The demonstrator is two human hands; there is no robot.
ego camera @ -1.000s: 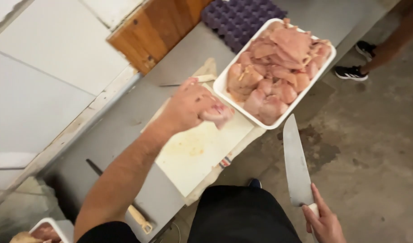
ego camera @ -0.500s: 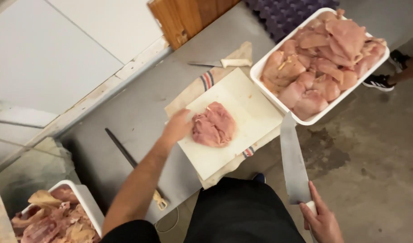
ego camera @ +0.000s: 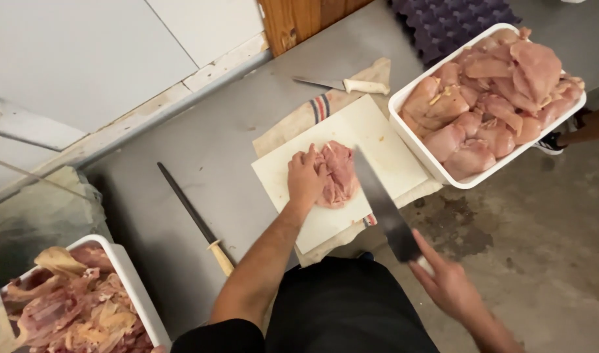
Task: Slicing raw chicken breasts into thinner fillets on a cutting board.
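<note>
White cutting board (ego camera: 378, 140), left hand (ego camera: 305, 178) flat on chicken piece (ego camera: 339, 173), right hand (ego camera: 446, 281) grip clenched round cleaver (ego camera: 384, 209) over board's near edge

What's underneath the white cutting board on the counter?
A beige cloth with red and blue stripes lies under the white cutting board, showing past its far and near edges. The board hides the cloth's middle. On top, the left hand presses raw chicken.

No packages, labels, signs or screens
</note>
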